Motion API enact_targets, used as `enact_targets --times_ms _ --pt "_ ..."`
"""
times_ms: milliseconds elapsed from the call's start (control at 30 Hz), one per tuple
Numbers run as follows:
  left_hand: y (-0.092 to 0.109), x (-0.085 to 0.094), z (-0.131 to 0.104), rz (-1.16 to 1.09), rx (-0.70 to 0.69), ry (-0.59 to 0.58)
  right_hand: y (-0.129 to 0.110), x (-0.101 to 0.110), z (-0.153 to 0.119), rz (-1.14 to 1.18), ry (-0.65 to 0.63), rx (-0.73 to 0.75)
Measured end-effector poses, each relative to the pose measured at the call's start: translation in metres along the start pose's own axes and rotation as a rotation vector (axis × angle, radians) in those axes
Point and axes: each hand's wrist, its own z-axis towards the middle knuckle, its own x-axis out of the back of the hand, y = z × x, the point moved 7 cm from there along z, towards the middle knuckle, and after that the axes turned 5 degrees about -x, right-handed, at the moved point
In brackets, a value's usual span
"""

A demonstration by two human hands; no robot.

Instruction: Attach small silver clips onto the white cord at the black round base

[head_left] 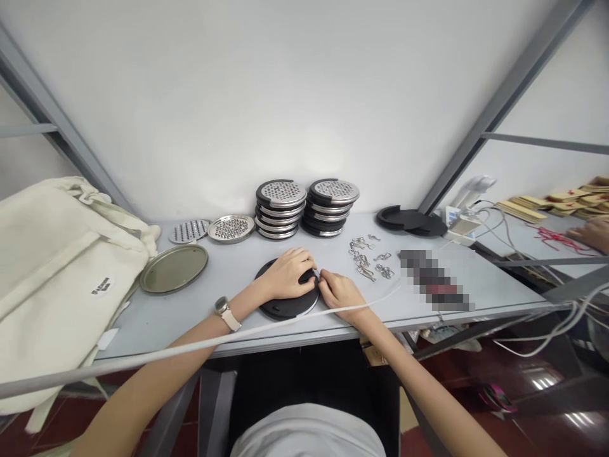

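A round grater with its black base (280,308) facing up lies on the table in front of me. My left hand (291,276) spreads over its top, with the fingers curled toward the right side and holding it down. At the right edge of the grater, my right hand (340,292) is closed in a pinch. Something small and pale shows by its fingertips, too small to name. Several metal clasps (365,273) lie loose to the right of this hand.
Two stacks of round graters (280,209) stand by the wall. Left of them lie loose grater discs (231,228), a round metal lid (174,269) and a cream bag (71,266). Black bases (404,219) lie right. A white bar (190,343) crosses in front; another person's hand (594,235) shows far right.
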Motion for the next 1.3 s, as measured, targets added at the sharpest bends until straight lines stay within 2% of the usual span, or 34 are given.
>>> enact_targets --times_ms 433,633,933,1100,1300 --pt "-0.0013 -0.0032 -0.0011 -0.068 -0.032 -0.045 -0.0019 0.0011 -0.0017 0.002 -0.013 0.058" --pt "-0.0011 -0.0044 -0.0014 -0.083 -0.025 -0.093 -0.0018 0.0028 -0.0004 0.023 -0.011 0.033" --pt "-0.0007 -0.0037 -0.0030 -0.088 -0.038 -0.102 -0.0054 0.0067 -0.0026 0.043 0.021 0.033" --pt "0.0030 0.0021 -0.0032 -0.127 -0.081 -0.033 -0.0047 0.0064 -0.0026 0.032 0.006 0.032" --pt "0.0047 0.0024 -0.0029 -0.152 -0.084 -0.063 -0.0038 0.0053 -0.0025 0.042 0.033 0.042"
